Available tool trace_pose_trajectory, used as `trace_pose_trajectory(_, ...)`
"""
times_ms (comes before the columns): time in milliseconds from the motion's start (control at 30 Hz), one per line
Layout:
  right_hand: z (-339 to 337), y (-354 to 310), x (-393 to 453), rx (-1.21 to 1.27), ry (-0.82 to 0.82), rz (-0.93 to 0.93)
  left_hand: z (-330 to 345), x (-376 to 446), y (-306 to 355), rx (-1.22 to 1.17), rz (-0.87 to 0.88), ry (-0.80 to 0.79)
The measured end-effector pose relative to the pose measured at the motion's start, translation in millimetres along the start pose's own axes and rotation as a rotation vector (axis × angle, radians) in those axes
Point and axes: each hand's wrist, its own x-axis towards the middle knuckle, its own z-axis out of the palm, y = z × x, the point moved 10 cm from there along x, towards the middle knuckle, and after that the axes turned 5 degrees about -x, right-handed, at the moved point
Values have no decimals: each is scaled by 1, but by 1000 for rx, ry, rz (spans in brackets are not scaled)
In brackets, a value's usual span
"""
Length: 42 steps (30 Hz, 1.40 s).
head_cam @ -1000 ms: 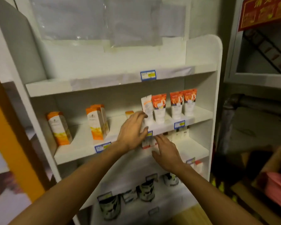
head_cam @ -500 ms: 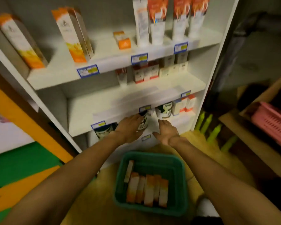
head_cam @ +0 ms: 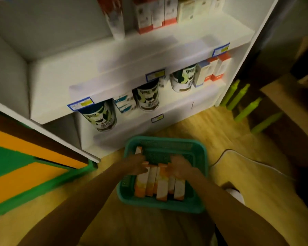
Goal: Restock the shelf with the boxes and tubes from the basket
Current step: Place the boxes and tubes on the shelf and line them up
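Note:
A green plastic basket (head_cam: 199,176) sits on the wooden floor in front of the white shelf unit (head_cam: 114,68). Several orange-and-white boxes (head_cam: 160,183) lie side by side in it, and one more box (head_cam: 138,150) leans against its left wall. My left hand (head_cam: 135,164) rests on the top ends of the left boxes. Over the top ends of the right boxes lies my right hand (head_cam: 180,166). Blur hides whether either hand grips a box.
Black-and-white cans (head_cam: 148,96) and small boxes (head_cam: 212,70) stand on the lowest shelf. White and red boxes (head_cam: 153,15) fill the shelf above. Green bottles (head_cam: 242,102) lie on the floor at the right. An orange and green panel (head_cam: 25,167) is at the left.
My view has dropped from the upper shelves to the floor. Both hands came down from the shelf edge into the basket and now lie on the boxes.

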Motion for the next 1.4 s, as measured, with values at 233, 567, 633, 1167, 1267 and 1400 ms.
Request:
trace_pose_trajectory(233,13,-20,-4,-293,-23,-1,41,41,-13,10,13,19)
trace_pose_trajectory(567,36,-26,-20,-386,145,-40,61,50,-42,-2,-10,24)
trace_pose_trajectory(633,32,-34,-22,-315,143,-33,59,45,-44,-14,-16,-14)
trace_pose_trajectory(1167,-167,-135,-102,192,321,-155,-158,-106,-15,-247,92,488)
trace_pose_trajectory(1267,-231,-165,-134,294,494,-180,-219,-151,-4,-227,125,631)
trace_pose_trajectory(1400,-304,-219,-181,401,639,-331,-293,-220,11,-198,148,794)
